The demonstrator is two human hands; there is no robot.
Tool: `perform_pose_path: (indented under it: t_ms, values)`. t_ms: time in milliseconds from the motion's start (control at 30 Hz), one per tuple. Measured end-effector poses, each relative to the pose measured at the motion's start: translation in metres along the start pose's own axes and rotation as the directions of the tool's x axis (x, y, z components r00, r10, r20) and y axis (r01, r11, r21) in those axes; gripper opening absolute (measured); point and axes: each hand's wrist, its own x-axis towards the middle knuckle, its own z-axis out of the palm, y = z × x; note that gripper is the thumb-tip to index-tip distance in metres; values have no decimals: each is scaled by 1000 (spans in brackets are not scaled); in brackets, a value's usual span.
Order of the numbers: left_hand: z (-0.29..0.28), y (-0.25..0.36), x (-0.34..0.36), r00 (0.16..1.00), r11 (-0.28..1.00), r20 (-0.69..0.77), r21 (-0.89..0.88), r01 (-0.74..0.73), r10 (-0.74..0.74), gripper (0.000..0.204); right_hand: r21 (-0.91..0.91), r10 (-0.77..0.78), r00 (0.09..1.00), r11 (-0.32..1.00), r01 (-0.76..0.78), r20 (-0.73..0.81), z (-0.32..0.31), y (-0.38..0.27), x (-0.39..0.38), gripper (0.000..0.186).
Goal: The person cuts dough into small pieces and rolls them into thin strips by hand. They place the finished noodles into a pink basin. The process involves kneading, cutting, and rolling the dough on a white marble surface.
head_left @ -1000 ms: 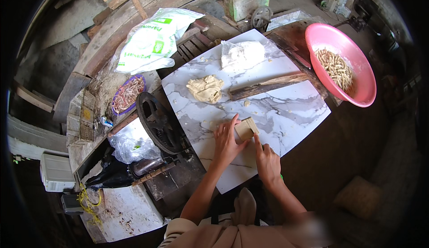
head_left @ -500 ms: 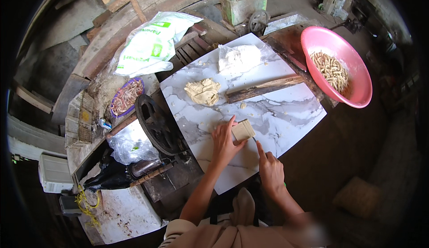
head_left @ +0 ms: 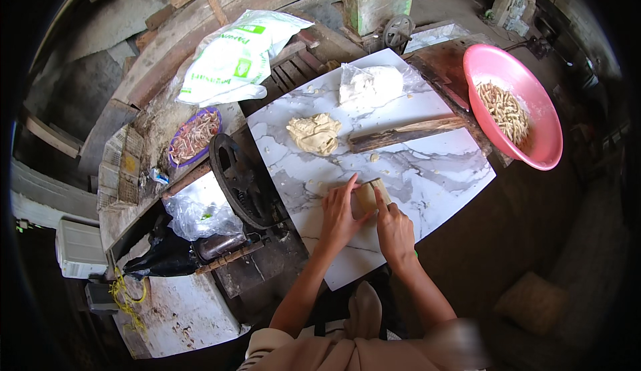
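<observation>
A flat, pale slab of dough (head_left: pixel 366 199) lies on the marble-patterned board (head_left: pixel 420 164) in front of me. My left hand (head_left: pixel 339 216) holds it from the left, fingers along its side and thumb at its near edge. Over its right part, my right hand (head_left: pixel 395 232) is closed on a knife, index finger stretched forward along it; most of the knife is hidden beneath the hand. Farther up the board sits a rough lump of dough (head_left: pixel 314 134). Beyond that is a clear plastic bag of white powder (head_left: pixel 374 86).
A wooden bar (head_left: pixel 407 134) lies across the board. At the right stands a pink basin (head_left: pixel 544 134) holding short dough sticks. To the left are a machine with a dark wheel (head_left: pixel 220 170), a purple-rimmed basket (head_left: pixel 218 130) of pale strips and a white sack (head_left: pixel 224 70).
My right hand has moved up and left, from the slab's near right corner to over the slab, with the knife. My left hand stays at the slab. The whole view has shifted slightly.
</observation>
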Motion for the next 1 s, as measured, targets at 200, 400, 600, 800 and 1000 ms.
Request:
perform_pose_path:
  t_ms: [200, 400, 600, 800, 1000]
  values:
    - [-1, -1, 1, 1000, 1000, 18, 4, -9, 9, 94, -13, -15, 1000, 1000, 15, -23, 3, 0, 1, 66]
    - [1, -4, 1, 1000, 1000, 10, 2, -22, 22, 94, -32, -18, 999, 999, 17, -39, 9, -1, 2, 66]
    - [-2, -3, 2, 999, 1000, 25, -4, -27, 27, 94, -4, -12, 999, 1000, 12, -39, 10, 1, -5, 66]
    - [0, -2, 1, 999, 1000, 30, 2, -23, 23, 94, -3, 20, 999, 1000, -20, -39, 9, 5, -19, 71]
    - [-1, -1, 2, 999, 999, 10, 4, -39, 39, 92, -16, 1, 996, 1000, -2, -85, 8, 9, -33, 72]
